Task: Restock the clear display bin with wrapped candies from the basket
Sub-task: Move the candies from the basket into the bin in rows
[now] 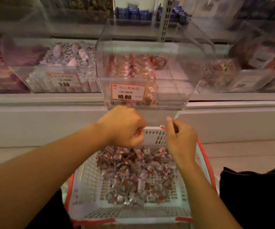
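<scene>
**Bin part filled, basket still heaped**

Head view, read from left to right. A neighbouring bin (57, 70) of pale wrapped sweets sits on the shelf's left, touching the clear display bin (174, 90) at centre. Below it the left hand (125, 128) hovers over the basket's far edge, fingers curled into a fist; whether candy sits inside that fist I cannot tell. Just beside it, the right hand (180, 139) hangs with fingers loosely bent and thumb raised; blur hides whether it pinches anything.

Progress, as a judgement: the display bin holds wrapped candies only in its left half, stacked behind the price tag (128, 92), while its right half looks bare. The white basket (87, 184) under the arms holds a thick heap of wrapped candies (133, 176), so most of the restocking seems left to do.

Room to move: the display bin's front lip lies just above the knuckles, and its curved clear lid arches over the opening, so hands should enter from the front. The basket's red rim flanks both forearms closely.
</scene>
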The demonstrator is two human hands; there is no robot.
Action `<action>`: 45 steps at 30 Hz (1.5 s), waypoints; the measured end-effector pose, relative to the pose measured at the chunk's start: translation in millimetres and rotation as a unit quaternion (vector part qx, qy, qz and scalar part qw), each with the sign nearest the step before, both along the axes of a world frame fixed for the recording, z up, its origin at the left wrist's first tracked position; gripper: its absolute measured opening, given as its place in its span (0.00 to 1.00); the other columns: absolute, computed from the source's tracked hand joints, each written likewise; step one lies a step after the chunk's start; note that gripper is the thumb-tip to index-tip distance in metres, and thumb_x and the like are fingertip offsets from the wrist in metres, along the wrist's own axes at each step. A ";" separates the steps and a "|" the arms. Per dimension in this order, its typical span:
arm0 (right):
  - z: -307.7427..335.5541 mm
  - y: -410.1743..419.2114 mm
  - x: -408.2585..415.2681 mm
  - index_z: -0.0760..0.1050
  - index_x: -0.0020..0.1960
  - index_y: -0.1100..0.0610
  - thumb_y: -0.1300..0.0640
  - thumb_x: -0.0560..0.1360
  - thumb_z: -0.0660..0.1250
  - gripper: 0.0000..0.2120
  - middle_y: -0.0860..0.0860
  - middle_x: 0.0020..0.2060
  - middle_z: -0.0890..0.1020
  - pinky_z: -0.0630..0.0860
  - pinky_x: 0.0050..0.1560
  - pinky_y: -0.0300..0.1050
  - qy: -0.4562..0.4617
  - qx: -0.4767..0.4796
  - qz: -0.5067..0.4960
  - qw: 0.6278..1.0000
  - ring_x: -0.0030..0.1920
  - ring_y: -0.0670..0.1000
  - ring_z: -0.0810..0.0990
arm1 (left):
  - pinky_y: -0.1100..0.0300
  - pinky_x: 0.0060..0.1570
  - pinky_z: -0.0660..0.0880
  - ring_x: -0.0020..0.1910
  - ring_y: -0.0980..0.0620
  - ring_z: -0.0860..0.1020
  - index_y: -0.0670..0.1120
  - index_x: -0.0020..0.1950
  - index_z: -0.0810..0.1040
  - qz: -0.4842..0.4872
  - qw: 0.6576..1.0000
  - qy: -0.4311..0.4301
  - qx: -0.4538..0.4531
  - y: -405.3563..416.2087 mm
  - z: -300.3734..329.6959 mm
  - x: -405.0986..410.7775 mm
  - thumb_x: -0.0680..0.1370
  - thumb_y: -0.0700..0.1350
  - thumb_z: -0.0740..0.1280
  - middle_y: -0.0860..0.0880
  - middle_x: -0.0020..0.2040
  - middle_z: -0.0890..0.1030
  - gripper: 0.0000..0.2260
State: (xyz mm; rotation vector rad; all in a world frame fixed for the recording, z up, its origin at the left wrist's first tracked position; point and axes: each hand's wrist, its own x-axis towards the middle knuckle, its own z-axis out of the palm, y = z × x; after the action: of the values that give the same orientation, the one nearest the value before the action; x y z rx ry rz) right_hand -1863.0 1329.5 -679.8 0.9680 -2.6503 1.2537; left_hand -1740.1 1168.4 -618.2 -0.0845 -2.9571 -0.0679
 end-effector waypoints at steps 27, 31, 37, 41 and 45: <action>-246.9 0.2 52.9 0.75 0.61 0.61 0.63 0.72 0.76 0.20 0.56 0.47 0.83 0.84 0.47 0.50 -0.581 0.358 0.051 0.729 0.46 0.54 0.84 | 0.59 0.30 0.71 0.29 0.49 0.73 0.41 0.38 0.74 0.551 0.592 -0.306 0.503 61.1 -311.4 43.1 0.80 0.50 0.67 0.44 0.32 0.76 0.15; -227.7 2.3 37.9 0.72 0.60 0.60 0.65 0.71 0.76 0.20 0.55 0.46 0.81 0.84 0.44 0.49 -0.632 0.292 0.019 0.718 0.45 0.54 0.83 | 0.55 0.42 0.79 0.45 0.44 0.80 0.36 0.58 0.79 0.570 0.586 -0.277 0.505 52.0 -296.7 49.2 0.78 0.45 0.69 0.40 0.48 0.81 0.14; -200.5 7.0 17.5 0.71 0.57 0.63 0.63 0.72 0.76 0.18 0.56 0.48 0.81 0.81 0.56 0.57 -0.554 0.272 0.037 0.786 0.54 0.58 0.83 | 0.54 0.43 0.80 0.41 0.46 0.81 0.35 0.56 0.77 0.611 0.560 -0.263 0.494 48.2 -266.7 74.7 0.75 0.48 0.74 0.41 0.47 0.82 0.19; -173.1 9.8 13.0 0.68 0.68 0.67 0.58 0.73 0.76 0.29 0.59 0.50 0.81 0.79 0.59 0.55 -0.471 0.326 0.088 0.815 0.48 0.56 0.81 | 0.57 0.26 0.78 0.27 0.47 0.79 0.33 0.53 0.79 0.604 0.508 -0.231 0.568 47.7 -244.4 81.4 0.77 0.42 0.72 0.40 0.39 0.82 0.13; -124.0 6.9 9.5 0.73 0.64 0.62 0.54 0.74 0.75 0.23 0.56 0.48 0.83 0.82 0.42 0.45 -0.422 0.333 0.164 0.827 0.39 0.48 0.82 | 0.54 0.33 0.83 0.35 0.49 0.83 0.38 0.53 0.79 0.520 0.503 -0.155 0.673 44.7 -210.2 78.1 0.77 0.41 0.71 0.40 0.46 0.83 0.08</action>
State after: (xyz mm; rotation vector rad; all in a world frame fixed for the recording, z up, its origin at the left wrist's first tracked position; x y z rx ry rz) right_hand -1853.5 1336.4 -803.8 1.1643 -3.9454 0.9154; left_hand -1662.0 1213.2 -828.4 1.8792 -1.6982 -2.1086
